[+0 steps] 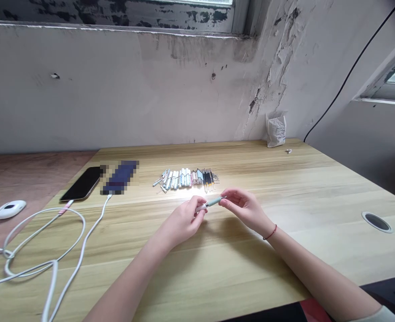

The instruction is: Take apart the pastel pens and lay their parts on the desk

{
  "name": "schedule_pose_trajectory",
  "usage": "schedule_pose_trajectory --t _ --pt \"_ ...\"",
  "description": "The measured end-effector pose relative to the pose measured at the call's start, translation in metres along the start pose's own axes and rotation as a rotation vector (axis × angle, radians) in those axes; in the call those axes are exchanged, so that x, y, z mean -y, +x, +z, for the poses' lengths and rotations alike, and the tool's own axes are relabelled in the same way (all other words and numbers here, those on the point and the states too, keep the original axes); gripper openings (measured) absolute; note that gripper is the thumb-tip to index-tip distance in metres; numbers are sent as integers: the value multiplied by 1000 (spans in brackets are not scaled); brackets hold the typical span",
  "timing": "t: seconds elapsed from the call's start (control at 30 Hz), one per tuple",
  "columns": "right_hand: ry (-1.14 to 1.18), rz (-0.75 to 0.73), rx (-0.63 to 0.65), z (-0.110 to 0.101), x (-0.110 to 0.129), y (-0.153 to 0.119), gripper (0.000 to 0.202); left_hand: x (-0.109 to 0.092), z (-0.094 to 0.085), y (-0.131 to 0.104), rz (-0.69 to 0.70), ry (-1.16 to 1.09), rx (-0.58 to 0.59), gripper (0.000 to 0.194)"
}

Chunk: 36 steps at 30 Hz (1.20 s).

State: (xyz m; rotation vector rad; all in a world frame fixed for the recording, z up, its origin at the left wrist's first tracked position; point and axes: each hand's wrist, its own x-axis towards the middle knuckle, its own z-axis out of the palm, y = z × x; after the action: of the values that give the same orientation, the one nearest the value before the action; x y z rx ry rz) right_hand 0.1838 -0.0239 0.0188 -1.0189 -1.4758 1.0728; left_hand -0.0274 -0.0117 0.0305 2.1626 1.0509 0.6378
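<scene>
Both hands hold one pen [213, 202] with a pale green grip and a white barrel, tilted slightly up to the right above the table. My left hand [185, 219] is closed around the white barrel end. The fingertips of my right hand [243, 206] pinch the pen's tip at the other end. Just beyond the hands lies a row of pen parts: white and light-blue barrels [184, 177], a few pinkish and blue grip pieces [197, 176], dark refills [208, 179] with orange ends, and small metal bits [216, 178] at the right.
On the left lie a black phone [82, 184] and a dark blue, blurred-out device [120, 178], with white cables [83, 250] looping toward me. A white oval gadget [10, 209] sits farther left. A crumpled packet [276, 129] stands by the wall; a round grommet [377, 222] is at right.
</scene>
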Motion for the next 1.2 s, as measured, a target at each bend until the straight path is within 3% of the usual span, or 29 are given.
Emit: schedule_pose_trajectory --t 0.17,0.33,0.5,0.57,0.67,0.87,0.93,1.13,1.2 --pt "-289 -144 30 -8 1 0 15 4 -3 1 28 50 -15 18" --pt "-492 -87 132 -13 3 2 27 5 -5 2 114 186 -40 20" --pt "-366 -87 220 -17 6 2 26 7 -5 3 131 268 -60 22" --pt "-406 -91 234 -18 7 2 19 7 -4 3 144 277 -60 21" --pt "-490 -54 262 -20 8 3 27 8 -4 3 162 283 -60 20" --pt "-422 -62 261 -20 8 2 20 6 -3 3 160 299 -71 20" --pt "-472 -23 283 -20 8 2 29 5 -3 3 163 298 -72 19" --pt "-437 -48 276 -20 9 1 24 4 -2 3 176 307 -77 20" --pt "-487 -35 302 -20 9 1 31 4 -1 3 177 319 -81 20"
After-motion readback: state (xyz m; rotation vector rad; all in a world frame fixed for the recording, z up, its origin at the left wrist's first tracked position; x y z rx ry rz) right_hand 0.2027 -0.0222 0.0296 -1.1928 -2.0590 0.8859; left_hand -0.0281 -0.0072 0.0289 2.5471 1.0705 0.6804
